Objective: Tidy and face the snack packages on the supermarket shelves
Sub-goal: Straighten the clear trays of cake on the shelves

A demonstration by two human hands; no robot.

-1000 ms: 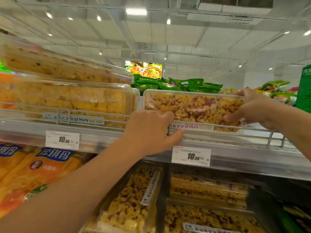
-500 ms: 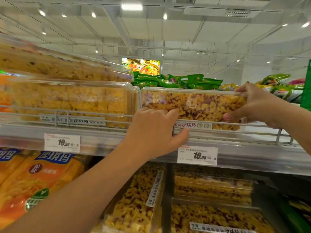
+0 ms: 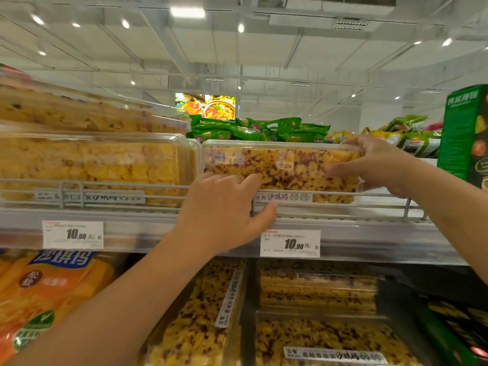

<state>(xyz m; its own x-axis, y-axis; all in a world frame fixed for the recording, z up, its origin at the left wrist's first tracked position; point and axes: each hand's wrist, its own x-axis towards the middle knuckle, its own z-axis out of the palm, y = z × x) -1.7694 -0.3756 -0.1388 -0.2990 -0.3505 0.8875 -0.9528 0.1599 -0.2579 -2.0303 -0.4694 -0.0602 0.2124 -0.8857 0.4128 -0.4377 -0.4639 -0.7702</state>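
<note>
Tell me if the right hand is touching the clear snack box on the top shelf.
Touching: the head view shows the right hand gripping the clear snack box at its right end.

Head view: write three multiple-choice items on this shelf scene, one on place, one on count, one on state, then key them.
1. The clear snack box sits:
A. behind the wire rail
B. on the floor
C. in a cart

2. Price tags on the shelf edge:
A. none
B. two
C. five

3. The right hand:
A. hangs idle
B. grips the box's right end
C. holds a tag

Answers: A, the rail crosses its front; B, a left tag and a middle tag show; B, thumb in front, fingers over the top. The left hand touches the box's lower front.
</note>
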